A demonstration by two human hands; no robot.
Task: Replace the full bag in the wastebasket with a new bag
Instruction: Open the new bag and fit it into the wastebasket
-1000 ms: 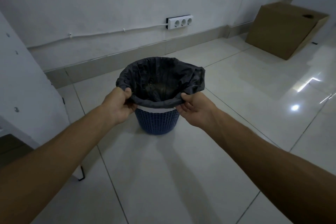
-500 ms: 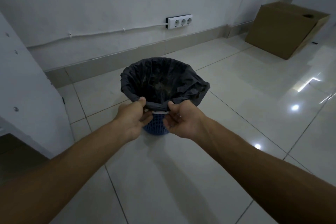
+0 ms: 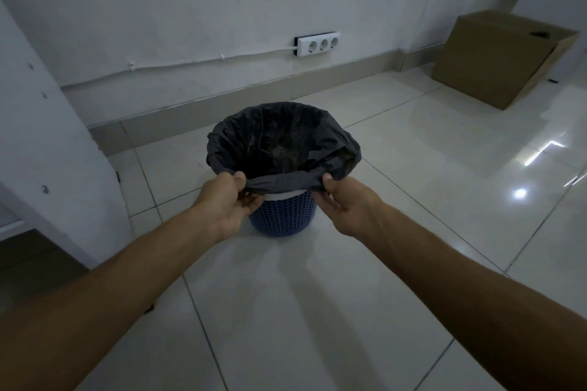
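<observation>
Pinching one black bag (image 3: 282,140) rim, two hands, left hand (image 3: 227,203), right hand (image 3: 344,205), one blue wastebasket (image 3: 281,216)

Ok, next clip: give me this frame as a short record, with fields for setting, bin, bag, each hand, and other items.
setting: tiled floor by a white wall
bin: blue, perforated, upright on the floor
bag: dark bag lining the bin, its near edge lifted off the rim
left hand: pinches the bag's near edge
right hand: pinches the same edge, further right
new bag: none in view
other items: cardboard box far right; socket strip on the wall; white cabinet at left
</observation>
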